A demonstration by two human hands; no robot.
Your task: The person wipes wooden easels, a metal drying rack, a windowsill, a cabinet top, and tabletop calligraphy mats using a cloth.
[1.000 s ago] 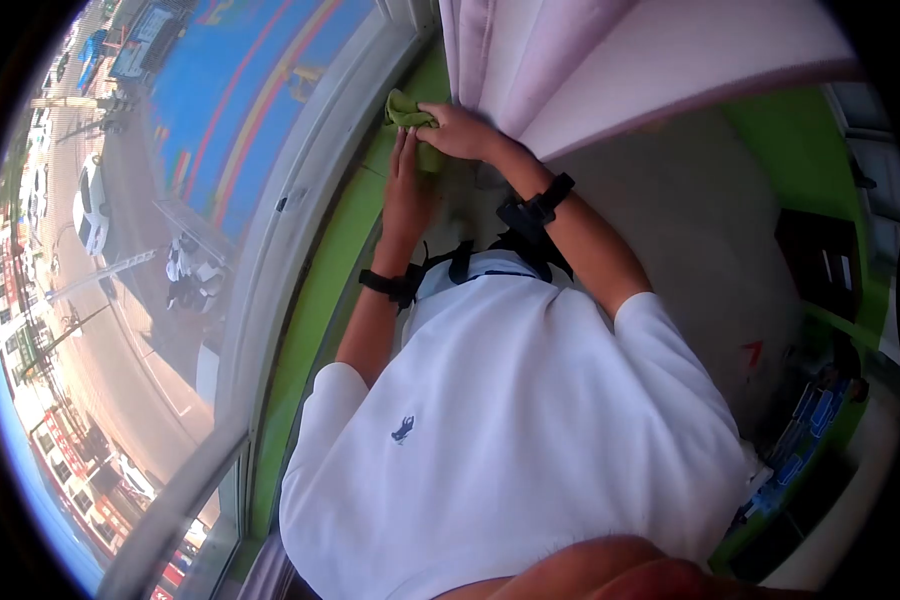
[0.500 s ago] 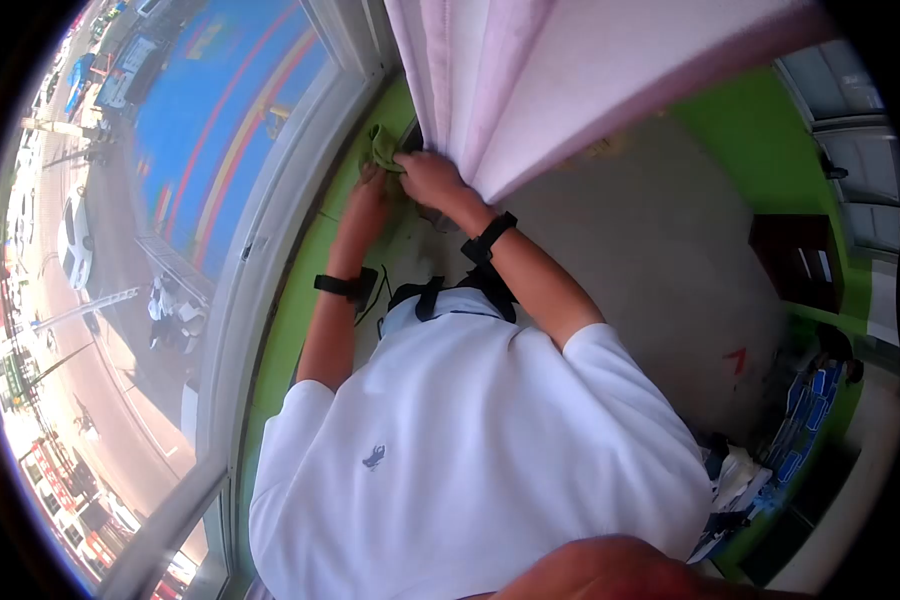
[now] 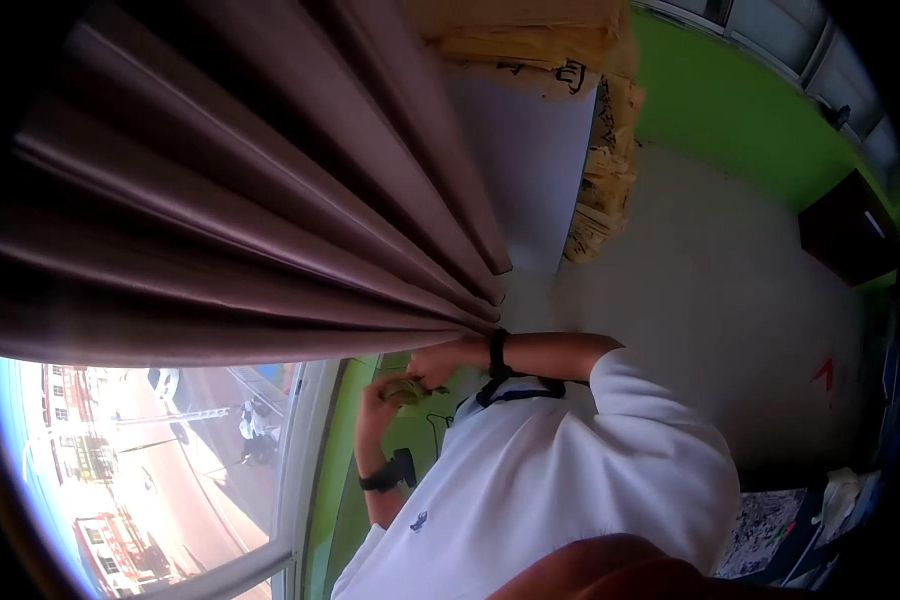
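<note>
A crumpled green cloth (image 3: 402,388) is held between my two hands, in front of the low green wall beside the window. My left hand (image 3: 375,402) is closed on the cloth from the left, its fingers partly hidden. From above and to the right, my right hand (image 3: 436,362) grips the same cloth with bent fingers. A long pleated curtain (image 3: 300,230), brownish pink, hangs close by my right hand and wrist and covers much of the upper left. Black bands are strapped on both wrists.
The window (image 3: 170,470) at lower left looks onto a sunlit street. Past the curtain stands a pale panel (image 3: 530,160) edged with brown paper bearing dark writing. A dark red cabinet (image 3: 845,230) is by the far green wall (image 3: 700,90). Grey floor (image 3: 710,300) lies to the right.
My view has swung round, so the curtain fills the upper left and the papered panel has appeared. Both hands show lower in view, still on the green cloth.
</note>
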